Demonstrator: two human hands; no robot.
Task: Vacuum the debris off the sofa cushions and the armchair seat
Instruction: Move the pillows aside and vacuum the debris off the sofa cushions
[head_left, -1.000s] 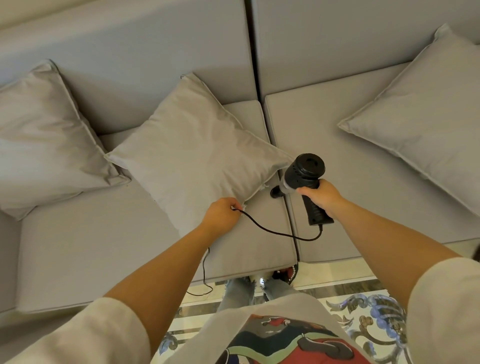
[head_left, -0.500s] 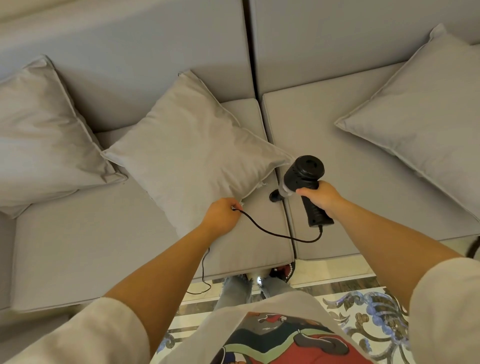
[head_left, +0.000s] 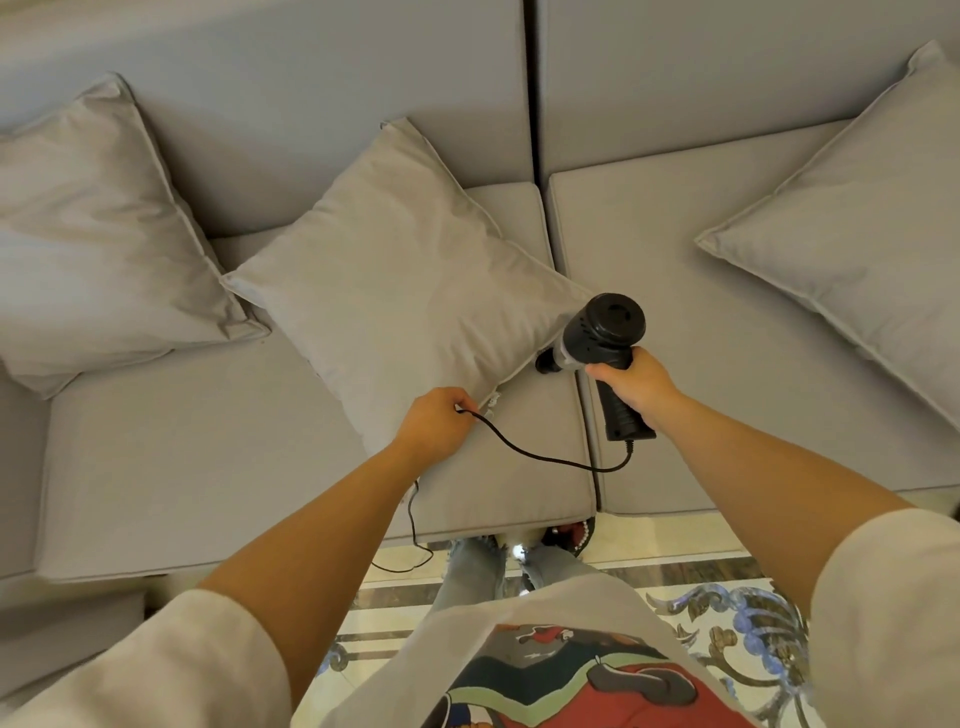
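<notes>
Grey fabric sofa (head_left: 675, 104) fills the upper view, its two seat cushions meeting at a seam; the left seat cushion (head_left: 208, 467) and right seat cushion (head_left: 675, 249) lie side by side. Three grey throw pillows rest on them: the left pillow (head_left: 93, 249), the middle pillow (head_left: 395, 291) and the right pillow (head_left: 857, 218). Patterned floor (head_left: 727, 613) shows below the seat edge. Black handheld vacuum (head_left: 597, 338) points its nozzle down at the left seat cushion beside the seam, just beside the middle pillow's corner. Right hand (head_left: 636, 387) grips the vacuum's handle. Left hand (head_left: 434, 423) pinches the black cord (head_left: 545, 458), which loops across to the handle base. Small pale debris (head_left: 492, 400) lies at the pillow's lower edge.
</notes>
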